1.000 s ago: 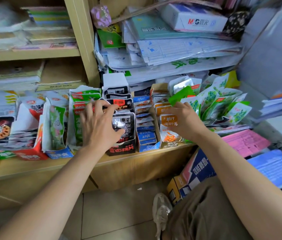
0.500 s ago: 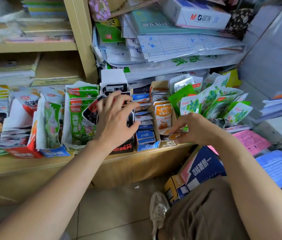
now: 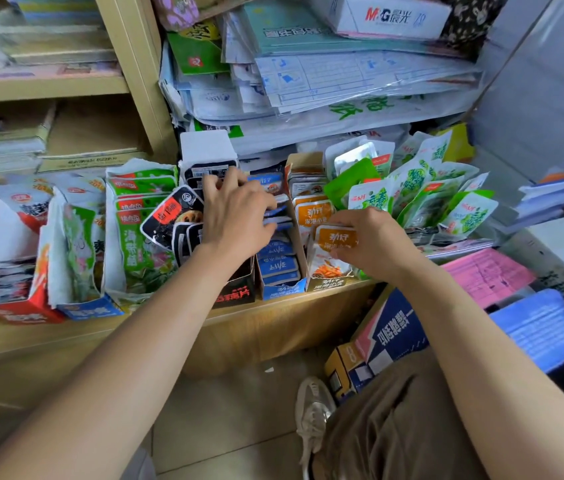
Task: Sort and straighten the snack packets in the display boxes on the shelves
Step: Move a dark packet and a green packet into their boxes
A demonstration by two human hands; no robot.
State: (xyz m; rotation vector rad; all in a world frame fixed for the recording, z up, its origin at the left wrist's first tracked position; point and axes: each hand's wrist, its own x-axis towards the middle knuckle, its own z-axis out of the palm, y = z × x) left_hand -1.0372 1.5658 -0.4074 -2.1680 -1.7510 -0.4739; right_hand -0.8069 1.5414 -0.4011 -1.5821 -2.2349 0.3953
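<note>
Display boxes of snack packets line the wooden shelf (image 3: 273, 306). My left hand (image 3: 235, 216) lies over the black box (image 3: 237, 292), fingers spread on the black packets (image 3: 173, 220), several of which lean out to the left. To its right stands the blue box (image 3: 280, 268) of blue packets. My right hand (image 3: 374, 244) grips an orange-and-white packet (image 3: 332, 251) at the front of the orange box (image 3: 325, 284). Green packets (image 3: 422, 202) fan out loosely to the right of that hand.
Green and red display boxes (image 3: 83, 258) stand left of the black one. Stacked papers and a white box (image 3: 377, 15) press down from above. Pink (image 3: 485, 271) and blue (image 3: 543, 327) paper stacks lie at the right. A carton (image 3: 384, 344), my shoe and knee are below.
My left hand slid further back along the black box, and black packets now lean out to its left. My right hand rose from the shelf edge and holds an orange packet upright at the box front.
</note>
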